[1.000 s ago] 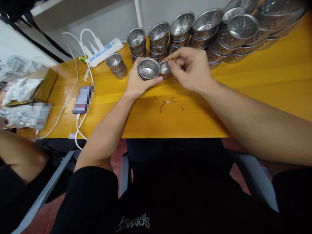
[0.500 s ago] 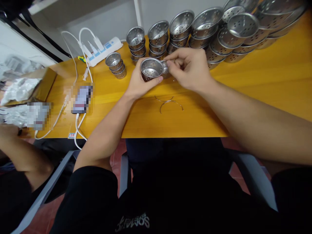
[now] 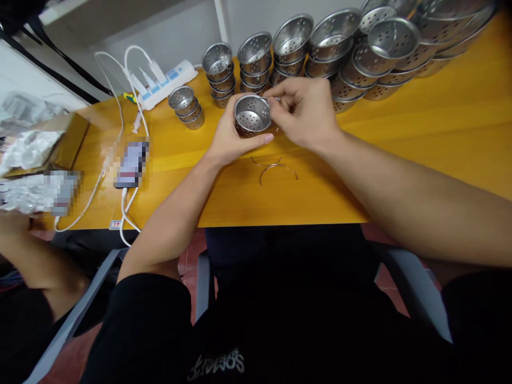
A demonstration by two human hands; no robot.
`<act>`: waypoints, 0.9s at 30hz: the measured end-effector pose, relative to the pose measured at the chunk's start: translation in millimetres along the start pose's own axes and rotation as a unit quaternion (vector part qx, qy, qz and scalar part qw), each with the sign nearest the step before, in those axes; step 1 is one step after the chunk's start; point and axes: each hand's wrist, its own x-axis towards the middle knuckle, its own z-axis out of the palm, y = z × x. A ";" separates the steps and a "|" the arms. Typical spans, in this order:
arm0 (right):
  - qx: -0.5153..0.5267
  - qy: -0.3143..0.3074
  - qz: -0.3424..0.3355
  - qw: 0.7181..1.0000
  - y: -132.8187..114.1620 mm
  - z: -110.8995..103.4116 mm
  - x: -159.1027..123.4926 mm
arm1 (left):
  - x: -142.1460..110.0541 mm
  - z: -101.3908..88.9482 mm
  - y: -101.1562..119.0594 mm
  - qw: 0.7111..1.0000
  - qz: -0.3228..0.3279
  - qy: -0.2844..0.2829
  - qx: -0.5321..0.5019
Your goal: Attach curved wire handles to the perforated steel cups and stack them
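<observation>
While the left hand (image 3: 227, 133) curled around a cup (image 3: 252, 120) near the centre of the head view, the right hand (image 3: 306, 109) met the cup's right rim. The left fingers held the cup, mouth up. The right fingers were drawn narrow; whether they pinched the rim or something thin was too small to tell. The step in hand seemed to be fine work on that rim, and the next move probably called for a steady cup and a small, precise turn of the right fingertips.

Thin wires (image 3: 276, 165) lay crossed on the table (image 3: 420, 144), below the cup in the frame. The table's near edge ran across the lower middle, leaving a modest strip where the wires lay. Stacks (image 3: 294, 42) lined the upper centre and upper right, close behind the right hand, so room was tight there. A small stack (image 3: 186, 106) and a phone (image 3: 132, 164) bounded the left; the widest open stretch was at the right.
</observation>
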 end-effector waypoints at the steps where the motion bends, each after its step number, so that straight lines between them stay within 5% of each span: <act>1: 0.010 -0.004 0.007 1.000 -1.5 -0.8 -0.1 | -0.4 0.1 2.7 1.000 -0.006 -0.002 0.002; 9: 0.079 -0.015 0.044 0.996 -7.0 -0.3 -2.8 | 2.7 3.7 30.1 0.999 -0.040 0.009 0.018; 22: 0.166 -0.027 0.024 0.985 -10.6 4.4 2.5 | -0.1 2.8 33.6 0.999 -0.045 -0.002 0.003; 27: 0.198 -0.121 0.030 0.972 -17.8 -15.2 4.3 | -1.4 -5.3 27.2 0.997 -0.052 -0.030 -0.057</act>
